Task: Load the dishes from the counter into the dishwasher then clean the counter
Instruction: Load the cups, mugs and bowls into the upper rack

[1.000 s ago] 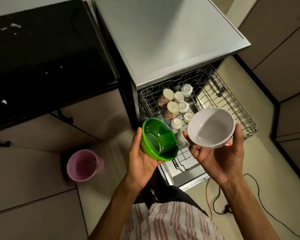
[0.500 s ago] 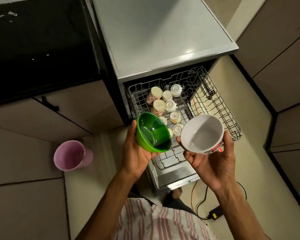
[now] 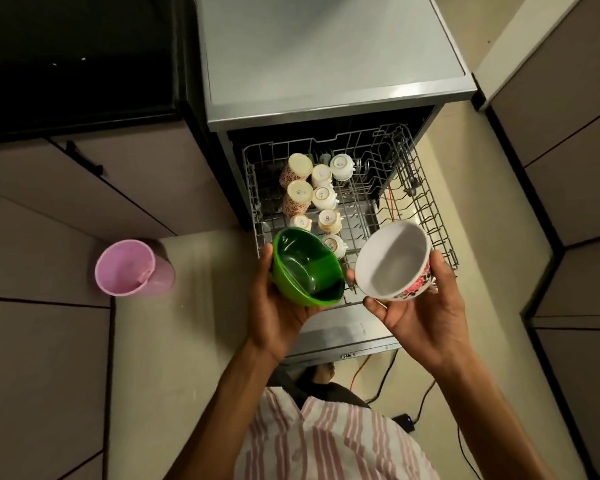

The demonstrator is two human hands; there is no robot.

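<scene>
Bowls in hand above the pulled-out upper rack (image 3: 433,216) of the dishwasher (image 3: 326,77). My left hand (image 3: 278,306) cups the green plastic bowl (image 3: 305,268) from beneath, fingers curled round its base and thumb on the near rim; my right hand (image 3: 420,310) grips the white bowl with floral outside (image 3: 392,261), thumb on the right wall, fingertips under the foot. Both bowls hang over the rack's front edge, tilted mouth-up toward me, neither touching the wire.

Upturned cups (image 3: 321,195) fill the rack's left half in rows; the right half, with its tines, lies bare. As I judge it, each bowl should be turned mouth-down and leaned between tines on that right half, one at a time, well apart from the cups so nothing knocks or nests.

Printed marks show on the cup bases, too small to read. A pink plastic mug (image 3: 129,268) stands on the floor beside the cabinet at left.
</scene>
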